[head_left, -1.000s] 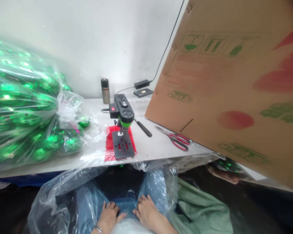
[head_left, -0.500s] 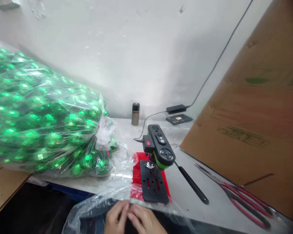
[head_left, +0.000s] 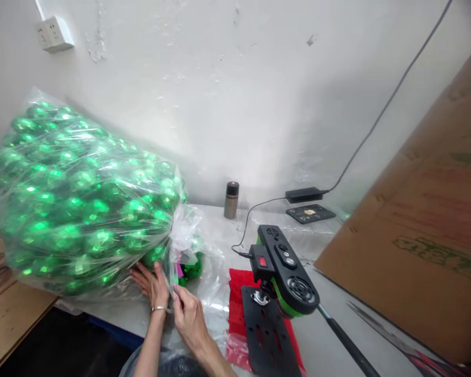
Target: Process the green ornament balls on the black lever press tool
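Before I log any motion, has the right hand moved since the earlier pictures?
Yes: the right hand moved left and forward relative to the black-and-green machine, reaching the bag of green balls.

Bright diffuse light | glare on green faceted baubles [head_left: 98,209] | darkness below front-left edge of desk [head_left: 118,313] | cardboard carton [head_left: 408,251] blurred

narrow gap between bag [head_left: 86,209] and machine [head_left: 286,264]

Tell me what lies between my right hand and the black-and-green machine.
The head view shows crinkled clear plastic on the table, then a strip of red material, between the right hand and the black-and-green machine.
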`<state>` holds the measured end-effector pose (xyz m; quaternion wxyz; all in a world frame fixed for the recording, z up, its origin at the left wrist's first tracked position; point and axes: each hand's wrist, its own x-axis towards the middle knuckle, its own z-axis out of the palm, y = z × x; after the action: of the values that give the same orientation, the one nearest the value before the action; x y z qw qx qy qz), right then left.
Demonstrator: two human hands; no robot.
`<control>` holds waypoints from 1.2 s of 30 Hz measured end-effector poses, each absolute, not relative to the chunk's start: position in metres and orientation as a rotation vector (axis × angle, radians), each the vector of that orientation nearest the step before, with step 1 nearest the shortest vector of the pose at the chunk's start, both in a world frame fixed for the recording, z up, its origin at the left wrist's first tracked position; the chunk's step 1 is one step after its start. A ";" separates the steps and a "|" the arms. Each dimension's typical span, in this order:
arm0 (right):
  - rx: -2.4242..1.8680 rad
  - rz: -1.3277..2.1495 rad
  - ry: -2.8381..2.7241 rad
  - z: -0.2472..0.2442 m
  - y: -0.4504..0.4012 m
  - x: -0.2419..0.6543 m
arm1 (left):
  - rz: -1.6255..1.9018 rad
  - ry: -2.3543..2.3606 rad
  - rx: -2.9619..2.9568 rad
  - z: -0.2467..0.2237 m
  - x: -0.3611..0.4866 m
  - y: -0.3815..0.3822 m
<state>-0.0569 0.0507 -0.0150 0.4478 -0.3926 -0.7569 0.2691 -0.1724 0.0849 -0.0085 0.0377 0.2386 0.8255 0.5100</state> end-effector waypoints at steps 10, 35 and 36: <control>-0.872 0.638 -1.951 -0.006 0.037 -0.035 | 1.663 2.442 0.863 -0.015 -0.167 0.057; -0.786 0.556 -2.009 0.008 0.009 -0.010 | 2.007 2.593 1.751 0.121 -0.218 0.080; -0.782 0.554 -2.016 0.008 0.008 -0.010 | 1.976 2.519 1.914 0.132 -0.215 0.085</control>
<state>-0.0100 0.0080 0.0083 0.4394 -0.3147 -0.8113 0.2228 -0.2148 0.0854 0.1323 -0.2897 0.4911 0.6464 0.5070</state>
